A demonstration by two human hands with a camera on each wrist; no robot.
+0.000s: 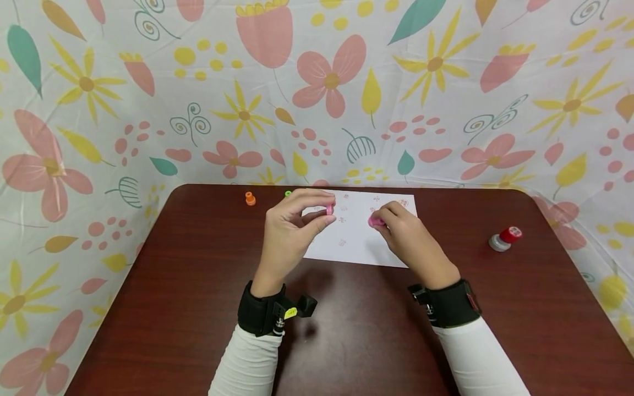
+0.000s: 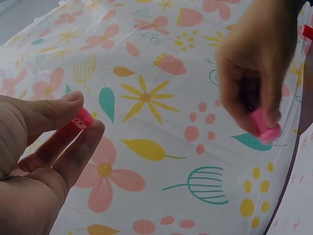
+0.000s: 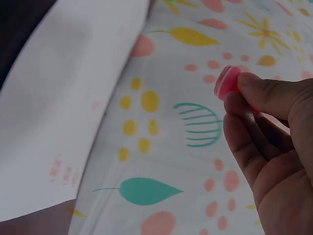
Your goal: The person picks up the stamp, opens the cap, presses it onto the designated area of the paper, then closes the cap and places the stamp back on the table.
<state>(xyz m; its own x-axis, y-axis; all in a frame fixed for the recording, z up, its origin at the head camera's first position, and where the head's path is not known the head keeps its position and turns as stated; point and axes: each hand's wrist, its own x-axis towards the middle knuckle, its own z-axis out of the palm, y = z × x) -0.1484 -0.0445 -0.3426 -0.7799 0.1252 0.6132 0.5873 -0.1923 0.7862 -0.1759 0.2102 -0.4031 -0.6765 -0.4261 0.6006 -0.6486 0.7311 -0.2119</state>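
Note:
My left hand [image 1: 289, 223] pinches a short pink cap [image 2: 84, 119] between thumb and fingertips, its marked end showing in the left wrist view. To the right, my right hand [image 1: 408, 236] grips a small pink stamp [image 3: 230, 83] by its knob, with the flat round face turned outward. Both hands are raised over a white sheet of paper [image 1: 361, 245] that carries several faint red stamped prints. A gap separates the cap from the stamp. The left hand hides part of the paper's left side.
An orange stamp [image 1: 250, 199] stands at the back left of the dark wooden table [image 1: 198, 308]. A green piece [image 1: 288, 193] peeks out behind the left hand. On the right stands a small bottle with a red cap [image 1: 510, 235]. A flowered cloth [image 1: 198, 82] hangs behind the table.

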